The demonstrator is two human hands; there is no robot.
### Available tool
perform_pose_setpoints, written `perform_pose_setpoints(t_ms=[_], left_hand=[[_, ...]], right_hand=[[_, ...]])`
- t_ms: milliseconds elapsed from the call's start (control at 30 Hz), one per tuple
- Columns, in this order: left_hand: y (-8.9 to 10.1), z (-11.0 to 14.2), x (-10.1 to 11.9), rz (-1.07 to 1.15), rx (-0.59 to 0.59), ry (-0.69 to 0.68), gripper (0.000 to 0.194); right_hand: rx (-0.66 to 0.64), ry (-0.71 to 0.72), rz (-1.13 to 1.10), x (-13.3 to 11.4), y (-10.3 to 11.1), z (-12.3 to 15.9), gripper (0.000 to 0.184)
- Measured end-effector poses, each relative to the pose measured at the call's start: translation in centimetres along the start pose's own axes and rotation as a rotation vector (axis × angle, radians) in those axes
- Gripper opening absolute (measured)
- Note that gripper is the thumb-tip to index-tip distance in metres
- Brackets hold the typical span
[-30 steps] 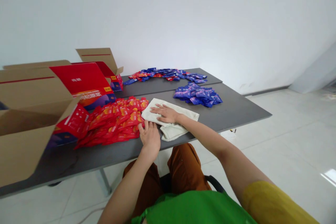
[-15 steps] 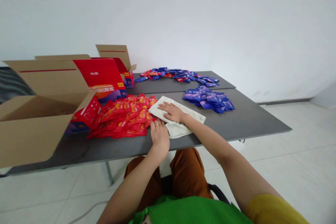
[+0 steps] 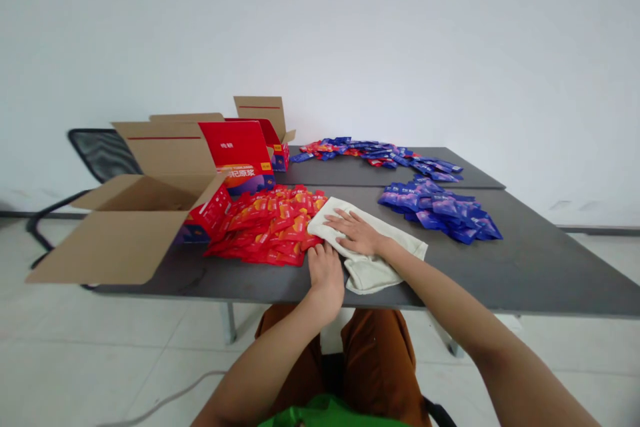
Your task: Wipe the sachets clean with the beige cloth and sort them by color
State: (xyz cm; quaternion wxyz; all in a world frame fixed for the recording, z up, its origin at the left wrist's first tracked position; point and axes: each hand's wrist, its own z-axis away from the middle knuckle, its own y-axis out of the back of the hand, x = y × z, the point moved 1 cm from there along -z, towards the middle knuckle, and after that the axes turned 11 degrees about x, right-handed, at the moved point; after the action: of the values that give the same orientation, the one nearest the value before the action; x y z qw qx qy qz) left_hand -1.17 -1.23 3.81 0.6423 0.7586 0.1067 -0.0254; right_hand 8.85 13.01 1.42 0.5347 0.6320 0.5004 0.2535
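Observation:
My right hand (image 3: 356,233) lies flat with fingers spread on a folded cream cloth (image 3: 370,257) near the front of the dark grey table (image 3: 525,267). My left hand (image 3: 326,272) rests at the cloth's left edge, fingers extended and touching both the cloth and the near edge of a pile of red sachets (image 3: 273,223). Neither hand holds anything. A heap of blue sachets (image 3: 440,209) lies to the right of the cloth.
An open cardboard box (image 3: 135,213) with a red inner carton (image 3: 239,155) stands at the table's left. A second open box (image 3: 267,127) and a band of mixed red and blue sachets (image 3: 380,152) sit at the back. A black chair (image 3: 95,153) stands behind, left.
The view has swung left and pulled back, so everything sits further right in frame and the black chair has appeared. Both hands keep their places on the cloth.

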Motion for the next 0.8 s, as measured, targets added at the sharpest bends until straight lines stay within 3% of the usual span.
perform_pose_setpoints(t_ms=[133, 500, 633, 800], left_hand=[[-0.2, 0.0, 0.1, -0.006, 0.027, 0.012, 0.054], [-0.3, -1.2, 0.1, 0.174, 0.216, 0.057, 0.042], [-0.2, -3.4, -0.1, 0.177, 0.292, 0.11, 0.05], [-0.2, -5.9, 1.2, 0.178, 0.149, 0.088, 0.054]], right_hand=[[0.039, -0.062, -0.003, 0.8, -0.4, -0.7, 0.058], [0.114, -0.106, 0.02, 1.9, 1.4, 2.8, 0.056], [0.195, -0.293, 0.177, 2.4, 1.7, 2.8, 0.042], [0.332, -0.63, 0.323, 2.5, 2.0, 2.5, 0.027]])
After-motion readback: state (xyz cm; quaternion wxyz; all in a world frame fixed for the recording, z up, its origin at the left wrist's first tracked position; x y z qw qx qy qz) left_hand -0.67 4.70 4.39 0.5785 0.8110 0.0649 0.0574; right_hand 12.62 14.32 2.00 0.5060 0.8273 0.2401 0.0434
